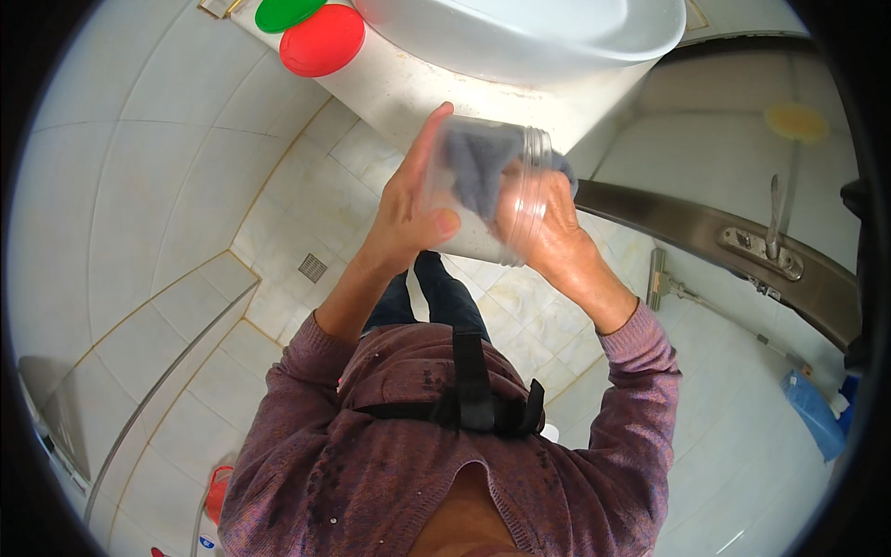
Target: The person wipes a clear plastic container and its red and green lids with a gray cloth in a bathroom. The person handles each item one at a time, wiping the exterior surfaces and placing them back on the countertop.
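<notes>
My left hand grips a clear plastic jar around its closed end, with the thumb on the near side. The jar lies on its side in the air, its threaded mouth facing right. Through that mouth reaches my right hand, its fingers inside the jar and holding a grey cloth. Part of the cloth hangs out past the rim. A red lid and a green lid lie on the white counter beyond, the red one touching the green one.
A white washbasin stands on the counter. At right is a door with a metal handle. A floor squeegee leans beyond it. The tiled floor has a drain grate; a red object is at lower left.
</notes>
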Available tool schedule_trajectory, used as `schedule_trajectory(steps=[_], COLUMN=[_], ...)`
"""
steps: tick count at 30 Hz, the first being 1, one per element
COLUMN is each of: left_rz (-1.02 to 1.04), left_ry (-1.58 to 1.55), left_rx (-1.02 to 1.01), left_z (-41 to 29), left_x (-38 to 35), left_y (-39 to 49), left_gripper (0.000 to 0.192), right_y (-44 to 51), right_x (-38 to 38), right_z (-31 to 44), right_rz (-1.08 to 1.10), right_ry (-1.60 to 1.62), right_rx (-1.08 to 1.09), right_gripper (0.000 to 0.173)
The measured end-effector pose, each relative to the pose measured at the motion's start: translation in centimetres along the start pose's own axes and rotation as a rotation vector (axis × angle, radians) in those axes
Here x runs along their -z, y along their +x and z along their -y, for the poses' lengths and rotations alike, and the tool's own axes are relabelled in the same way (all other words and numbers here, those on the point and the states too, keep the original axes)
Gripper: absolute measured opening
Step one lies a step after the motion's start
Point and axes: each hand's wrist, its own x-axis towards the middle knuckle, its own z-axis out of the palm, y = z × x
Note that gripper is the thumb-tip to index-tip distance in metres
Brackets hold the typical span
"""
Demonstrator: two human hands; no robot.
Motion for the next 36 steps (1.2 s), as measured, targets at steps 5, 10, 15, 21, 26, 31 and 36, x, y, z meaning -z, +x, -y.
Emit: schedule_trajectory(steps=[5, 10, 15, 21, 26, 31, 36], left_rz=[0.070, 0.024, -0.025, 0.064, 0.181, 0.060, 0.097], left_ry=[0.089, -0.170, -0.166, -0.001, -0.074, -0.306, -0.887], left_rx=[0.003, 0.138, 0.057, -0.009, 0.177, 0.175, 0.308], left_z=[-0.5, 0.7, 0.7, -0.1, 1.1, 2.1, 1.3], left_x=[-0.5, -0.9, -1.9, -1.9, -1.2, -1.3, -1.9], left_y=[-0.5, 0.6, 1.0, 1.2, 2.1, 2.5, 2.9], left_gripper=[0.103, 0.106, 0.104, 0.105, 0.104, 0.100, 0.098], right_y=[-1.2, -1.4, -0.7, -0.5, -1.4, -5.3, -11.5], right_x=[0.9, 1.0, 0.7, 0.2, 0.2, 3.0, 4.2], right_z=[0.2, 0.2, -1.0, -1.0, -1.7, -4.6, -5.5], right_rz=[0.103, -0.187, -0.026, 0.250, 0.339, 0.328, -0.465], right_ry=[0.287, 0.329, 0.099, 0.415, 1.294, 1.533, 1.887], right_rx=[-0.040, -0.018, -0.096, -0.134, -0.276, -0.578, -0.913], right_gripper=[0.018, 0.014, 0.005, 0.017, 0.029, 0.038, 0.055])
